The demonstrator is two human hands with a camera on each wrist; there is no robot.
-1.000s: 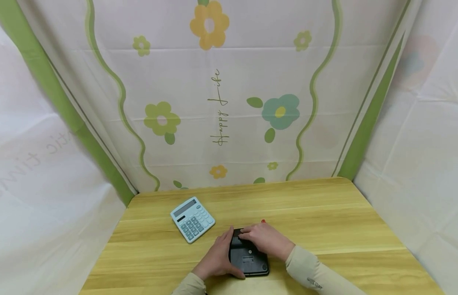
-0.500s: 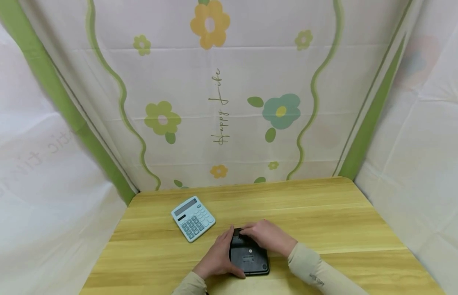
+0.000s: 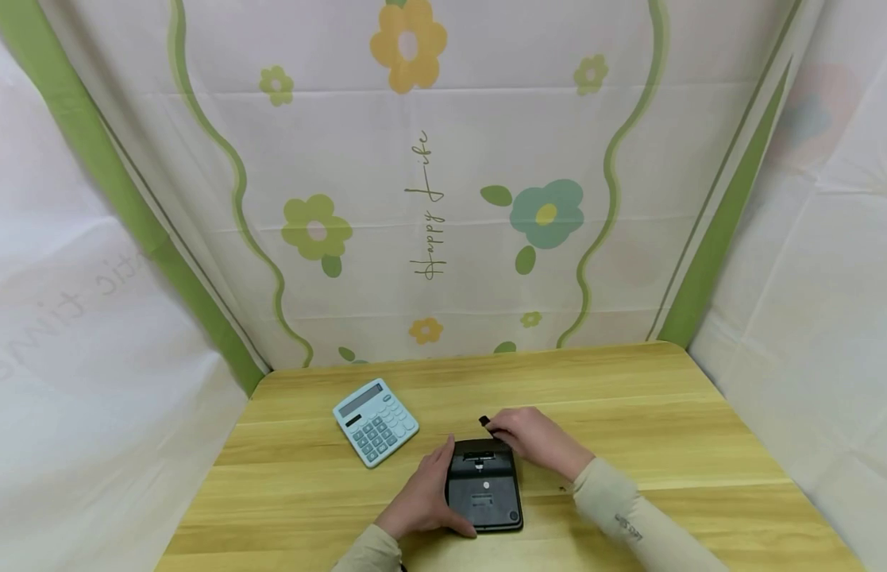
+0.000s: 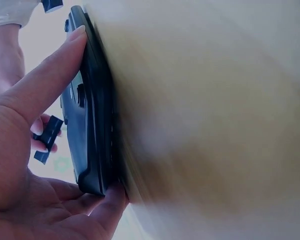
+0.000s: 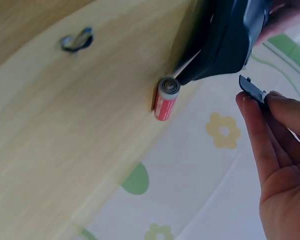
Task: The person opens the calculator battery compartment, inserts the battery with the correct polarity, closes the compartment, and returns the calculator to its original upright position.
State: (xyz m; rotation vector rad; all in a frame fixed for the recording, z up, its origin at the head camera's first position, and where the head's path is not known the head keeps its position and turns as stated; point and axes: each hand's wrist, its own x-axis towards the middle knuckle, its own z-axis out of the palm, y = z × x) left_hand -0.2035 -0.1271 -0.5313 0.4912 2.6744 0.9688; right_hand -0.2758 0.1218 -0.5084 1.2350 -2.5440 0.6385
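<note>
A black calculator (image 3: 496, 512) lies face down on the wooden table, its battery compartment (image 3: 479, 457) uncovered at the far end. My left hand (image 3: 423, 496) grips its left side, the thumb at the near edge and the fingers along the left and far side. Just beyond its far right corner, my right hand (image 3: 541, 441) pinches a small black battery cover (image 5: 251, 90) between thumb and fingers, apart from the calculator. In the right wrist view, a red battery (image 5: 165, 102) is on the table close to the calculator; the right hand hides it in the head view.
A light blue calculator (image 3: 375, 423) lies face up at the back left. A small dark piece (image 5: 77, 41) is on the table, under the right forearm's side in the head view. Printed cloth walls (image 3: 357, 159) enclose the table's back and sides.
My right hand has lifted the battery cover off the black calculator and moved away to the far right with it, exposing the compartment. The left hand keeps its grip.
</note>
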